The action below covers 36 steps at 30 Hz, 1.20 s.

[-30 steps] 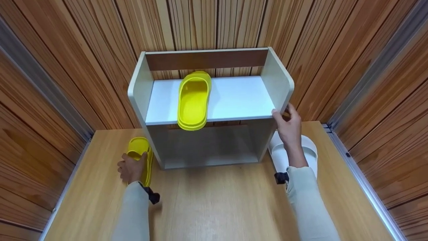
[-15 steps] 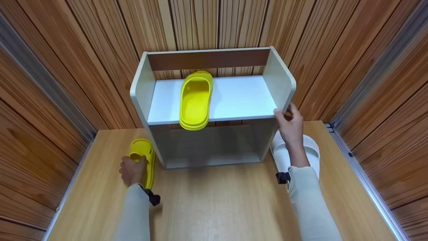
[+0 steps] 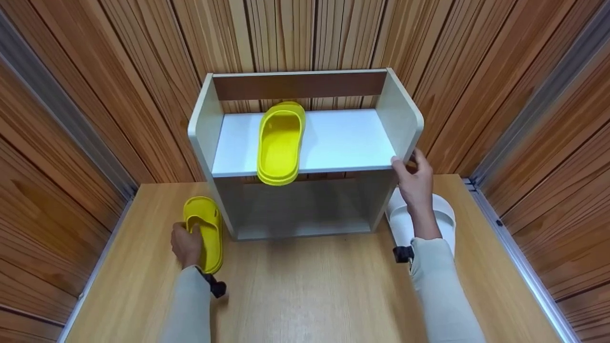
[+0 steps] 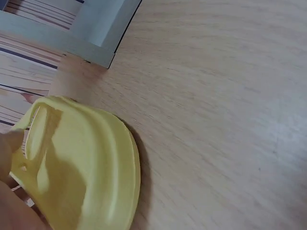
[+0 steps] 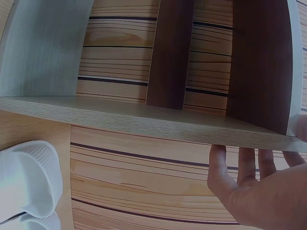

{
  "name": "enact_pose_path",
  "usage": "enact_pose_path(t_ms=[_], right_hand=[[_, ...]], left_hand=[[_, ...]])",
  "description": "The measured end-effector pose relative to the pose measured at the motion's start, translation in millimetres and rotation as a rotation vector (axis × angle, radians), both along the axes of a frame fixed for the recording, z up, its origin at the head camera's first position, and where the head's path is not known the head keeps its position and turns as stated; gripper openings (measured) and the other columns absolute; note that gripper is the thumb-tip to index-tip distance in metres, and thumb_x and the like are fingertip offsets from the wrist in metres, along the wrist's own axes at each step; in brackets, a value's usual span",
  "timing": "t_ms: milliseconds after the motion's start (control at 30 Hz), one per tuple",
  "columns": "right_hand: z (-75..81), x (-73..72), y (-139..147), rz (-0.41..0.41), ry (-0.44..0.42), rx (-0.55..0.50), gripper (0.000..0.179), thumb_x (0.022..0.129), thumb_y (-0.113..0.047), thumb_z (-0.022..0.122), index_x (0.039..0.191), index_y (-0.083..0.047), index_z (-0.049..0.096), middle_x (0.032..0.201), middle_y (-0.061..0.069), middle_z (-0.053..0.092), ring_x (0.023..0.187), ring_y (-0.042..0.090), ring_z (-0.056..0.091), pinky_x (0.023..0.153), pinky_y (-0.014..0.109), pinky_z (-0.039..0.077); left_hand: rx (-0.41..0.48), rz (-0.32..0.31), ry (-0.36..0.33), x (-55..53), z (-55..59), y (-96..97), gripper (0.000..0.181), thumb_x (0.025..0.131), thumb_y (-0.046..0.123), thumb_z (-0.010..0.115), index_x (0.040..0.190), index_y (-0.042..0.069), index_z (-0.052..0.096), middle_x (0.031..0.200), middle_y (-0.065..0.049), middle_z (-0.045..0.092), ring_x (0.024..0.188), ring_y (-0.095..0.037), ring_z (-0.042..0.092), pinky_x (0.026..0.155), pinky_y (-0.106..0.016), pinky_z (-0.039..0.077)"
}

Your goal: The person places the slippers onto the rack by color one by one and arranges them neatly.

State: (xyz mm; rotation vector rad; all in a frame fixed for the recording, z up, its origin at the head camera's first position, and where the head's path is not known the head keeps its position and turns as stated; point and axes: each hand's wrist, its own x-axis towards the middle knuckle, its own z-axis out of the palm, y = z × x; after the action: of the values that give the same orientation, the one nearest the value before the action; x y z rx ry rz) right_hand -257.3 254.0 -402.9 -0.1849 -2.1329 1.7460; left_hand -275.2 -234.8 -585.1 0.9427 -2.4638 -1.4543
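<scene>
A yellow clog (image 3: pixel 212 243) lies on the wooden surface left of the shelf unit. My left hand (image 3: pixel 186 244) holds its left side, thumb over the rim; part of the fingers is hidden. The left wrist view shows this clog (image 4: pixel 96 158) close up, with the hand (image 4: pixel 14 196) at its edge. My right hand (image 3: pixel 415 186) grips the right side panel of the white two-tier shelf unit (image 3: pixel 348 138), thumb on the front edge. From the right wrist, the fingers of that hand (image 5: pixel 264 191) touch the panel's outer face. Another yellow clog (image 3: pixel 280 147) rests on the upper tier, its heel past the front edge.
White shoes (image 5: pixel 29 182) stand right of the unit, partly hidden in the head view under the right forearm. Wood-panelled walls (image 3: pixel 281 38) enclose the back and both sides. Metal rails (image 3: pixel 519 267) run along the sides of the wooden surface (image 3: pixel 295 295).
My left hand has shifted slightly left on the lower yellow clog, uncovering more of its inside. That clog has moved slightly toward me. The right hand keeps its grip on the shelf unit.
</scene>
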Motion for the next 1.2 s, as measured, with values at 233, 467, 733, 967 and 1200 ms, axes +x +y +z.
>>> enact_pose_path(t_ms=[233, 467, 733, 967, 1200], right_hand=[[-0.7, -1.1, 0, -0.004, 0.028, 0.002, 0.059, 0.1, -0.027, 0.06, 0.154, -0.012, 0.041, 0.146, 0.015, 0.049, 0.124, 0.033, 0.051, 0.105, 0.053, 0.044], [-1.5, 1.5, 3, -0.012, 0.006, 0.003, 0.06, 0.101, -0.028, 0.06, 0.155, -0.012, 0.04, 0.147, 0.015, 0.047, 0.126, 0.034, 0.05, 0.107, 0.054, 0.043], [-0.1, 0.0, 0, -0.006, -0.005, 0.016, 0.062, 0.1, -0.033, 0.061, 0.155, -0.013, 0.039, 0.15, 0.013, 0.046, 0.128, 0.032, 0.05, 0.108, 0.051, 0.043], [0.1, 0.9, 0, -0.007, -0.013, 0.004, 0.064, 0.099, -0.035, 0.062, 0.156, -0.018, 0.039, 0.149, 0.009, 0.047, 0.126, 0.029, 0.05, 0.105, 0.048, 0.046], [0.1, -0.2, 0, -0.004, 0.025, -0.004, 0.061, 0.099, -0.029, 0.062, 0.154, -0.014, 0.042, 0.144, 0.013, 0.05, 0.122, 0.03, 0.051, 0.101, 0.049, 0.048]], left_hand=[[-0.052, -0.02, 0.058, 5.9, 1.5, -4.3, 0.031, 0.106, 0.006, 0.042, 0.132, -0.009, 0.046, 0.127, -0.028, 0.054, 0.113, -0.041, 0.052, 0.102, -0.055, 0.041], [-0.056, -0.07, 0.045, 11.6, 5.6, -5.6, 0.035, 0.106, 0.006, 0.042, 0.137, -0.01, 0.045, 0.133, -0.03, 0.051, 0.119, -0.042, 0.05, 0.105, -0.056, 0.039], [-0.092, -0.098, 0.055, 18.2, 16.7, -21.9, 0.037, 0.106, 0.007, 0.045, 0.139, -0.009, 0.044, 0.137, -0.031, 0.05, 0.12, -0.043, 0.049, 0.104, -0.057, 0.04], [-0.124, -0.142, 0.108, 23.6, 32.6, -33.5, 0.036, 0.106, 0.006, 0.047, 0.14, -0.007, 0.047, 0.142, -0.028, 0.05, 0.129, -0.044, 0.047, 0.109, -0.057, 0.036], [-0.151, -0.144, 0.19, 31.7, 53.6, -37.3, 0.035, 0.105, 0.006, 0.049, 0.139, -0.005, 0.051, 0.143, -0.027, 0.052, 0.13, -0.045, 0.048, 0.109, -0.057, 0.038]])
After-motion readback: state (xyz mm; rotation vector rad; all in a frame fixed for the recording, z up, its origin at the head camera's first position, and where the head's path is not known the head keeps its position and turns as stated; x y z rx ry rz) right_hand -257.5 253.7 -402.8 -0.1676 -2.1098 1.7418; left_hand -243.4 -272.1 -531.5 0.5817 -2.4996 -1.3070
